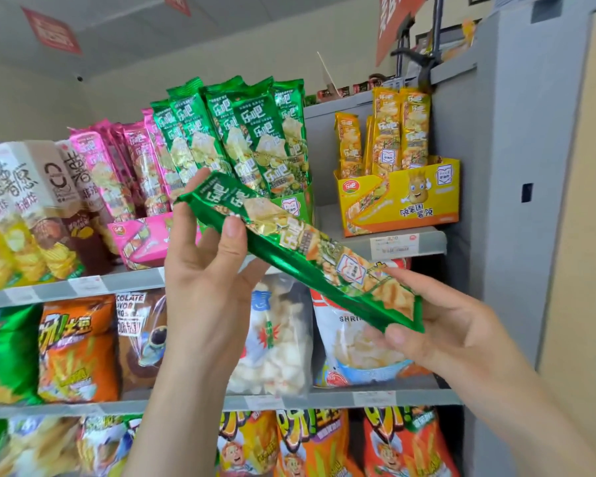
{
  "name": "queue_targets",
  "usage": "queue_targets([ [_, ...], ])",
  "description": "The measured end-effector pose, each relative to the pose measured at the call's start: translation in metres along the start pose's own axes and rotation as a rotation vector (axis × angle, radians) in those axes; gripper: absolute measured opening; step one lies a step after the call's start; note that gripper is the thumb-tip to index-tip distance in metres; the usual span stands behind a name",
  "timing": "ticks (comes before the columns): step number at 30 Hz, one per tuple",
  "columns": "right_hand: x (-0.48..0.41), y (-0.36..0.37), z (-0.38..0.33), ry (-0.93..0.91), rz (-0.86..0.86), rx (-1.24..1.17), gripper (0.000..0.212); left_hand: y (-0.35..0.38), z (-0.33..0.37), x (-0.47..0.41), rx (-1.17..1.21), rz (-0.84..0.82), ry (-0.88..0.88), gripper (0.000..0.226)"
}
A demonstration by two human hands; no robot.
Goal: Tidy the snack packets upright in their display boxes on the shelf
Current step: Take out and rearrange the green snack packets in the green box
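— Hands first, since they're closest: what has each one got?
— Up top, the left hand [207, 270] grips the upper end of a long green packet [300, 249], thumb laid across its front and fingers curled behind. Lower down, the right hand [455, 325] pinches the other end, thumb under the crimped edge and fingers behind it.
— So the packet's in the air?
— Yes. It slants between the two hands, high end at the left hand, low end at the right hand, printed face toward the camera. It sits in no box.
— Where's its box?
— Just above the left hand's thumb is the green display box [298, 203], mostly hidden behind the held packet. The other green packets [241, 139] stand in it with their tops tipped to the left.
— And to either side?
— Out past the left hand's fingers is a pink box [145, 239], whose pink packets [131, 166] lean too. Above the right hand is a yellow box [406, 197], standing apart from the green one; its yellow packets [399, 129] stand nearly straight. All three boxes share one shelf [427, 241].
— Below?
— Behind the right hand's thumb is a white shrimp bag [351, 346].
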State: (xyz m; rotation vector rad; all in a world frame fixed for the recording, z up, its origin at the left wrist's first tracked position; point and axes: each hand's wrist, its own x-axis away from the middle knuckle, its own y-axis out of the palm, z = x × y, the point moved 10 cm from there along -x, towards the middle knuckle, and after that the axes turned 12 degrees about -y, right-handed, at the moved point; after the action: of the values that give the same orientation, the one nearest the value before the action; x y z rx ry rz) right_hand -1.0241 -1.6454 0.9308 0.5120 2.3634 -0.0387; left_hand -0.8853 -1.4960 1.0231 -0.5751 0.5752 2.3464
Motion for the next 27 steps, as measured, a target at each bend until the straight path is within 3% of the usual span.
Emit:
queue_targets([
  [4,0.002,0.004,-0.004,0.021,0.0,-0.011,0.047,-0.002,-0.006,-0.002,0.126,-0.002,-0.047,0.036],
  [6,0.001,0.0,-0.005,-0.01,0.077,0.001,0.04,0.001,-0.011,-0.003,0.246,-0.002,-0.124,0.057],
  [9,0.003,-0.005,-0.005,-0.042,0.178,0.016,0.048,-0.003,-0.025,-0.004,0.315,0.054,-0.243,0.085],
  [13,0.009,-0.004,-0.011,-0.078,0.254,0.037,0.05,-0.014,-0.023,-0.006,0.164,0.154,-0.201,0.092],
  [15,0.013,-0.01,-0.014,-0.115,0.378,0.063,0.044,-0.019,-0.021,-0.005,0.186,0.147,-0.188,0.082],
  [18,0.022,-0.021,-0.019,-0.182,0.613,0.101,0.031,-0.034,-0.023,-0.005,0.155,0.149,-0.169,0.022],
  [19,0.024,-0.02,-0.021,-0.197,0.656,0.105,0.031,-0.041,-0.025,-0.004,0.152,0.166,-0.171,0.016],
  [20,0.025,-0.018,-0.022,-0.212,0.693,0.103,0.031,-0.048,-0.026,-0.002,0.159,0.179,-0.174,0.02],
  [23,0.028,-0.013,-0.028,-0.236,0.779,0.061,0.031,-0.072,-0.03,0.003,0.217,0.237,-0.197,0.064],
  [24,0.028,-0.01,-0.028,-0.233,0.798,0.041,0.031,-0.079,-0.031,0.005,0.212,0.243,-0.204,0.062],
  [27,0.026,0.001,-0.029,-0.204,0.824,0.004,0.033,-0.097,-0.035,0.014,0.109,0.225,-0.23,0.008],
])
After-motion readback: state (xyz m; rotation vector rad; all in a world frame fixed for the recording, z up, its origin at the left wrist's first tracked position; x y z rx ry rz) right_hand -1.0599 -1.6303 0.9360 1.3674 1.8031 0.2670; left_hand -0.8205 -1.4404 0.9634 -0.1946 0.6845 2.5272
